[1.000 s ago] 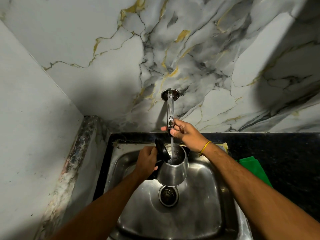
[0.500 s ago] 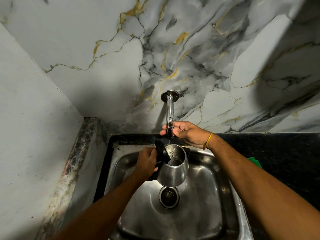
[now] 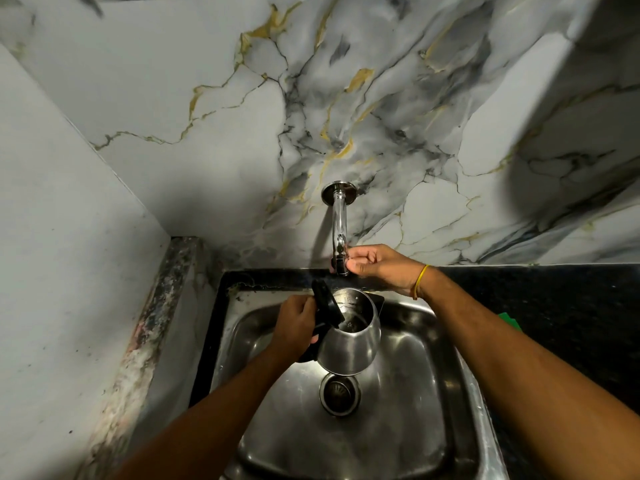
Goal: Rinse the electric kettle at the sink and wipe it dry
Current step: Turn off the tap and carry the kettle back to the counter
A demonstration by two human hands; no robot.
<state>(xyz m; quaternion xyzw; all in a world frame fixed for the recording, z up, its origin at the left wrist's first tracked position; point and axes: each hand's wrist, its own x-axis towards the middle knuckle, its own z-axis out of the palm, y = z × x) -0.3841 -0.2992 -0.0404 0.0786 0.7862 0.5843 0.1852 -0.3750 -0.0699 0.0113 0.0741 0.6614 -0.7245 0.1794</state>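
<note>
A steel electric kettle [image 3: 349, 344] with its black lid [image 3: 327, 304] flipped open hangs over the steel sink [image 3: 408, 427], above the drain [image 3: 339, 393]. My left hand [image 3: 294, 323] grips its black handle. Some water lies in the kettle's bottom. My right hand [image 3: 377, 268] has its fingers closed on the tip of the chrome wall tap [image 3: 339, 233], just above the kettle's mouth. No water stream shows under the tap.
A green cloth [image 3: 614, 322] peeks out on the black counter [image 3: 554, 306] to the right, mostly hidden by my right forearm. A marble wall stands behind the sink and a plain wall with a stone ledge [image 3: 149, 323] on the left.
The water stream running into the kettle a second ago has stopped. My right hand has stayed on the tap's tip and lifted slightly. The kettle has barely moved.
</note>
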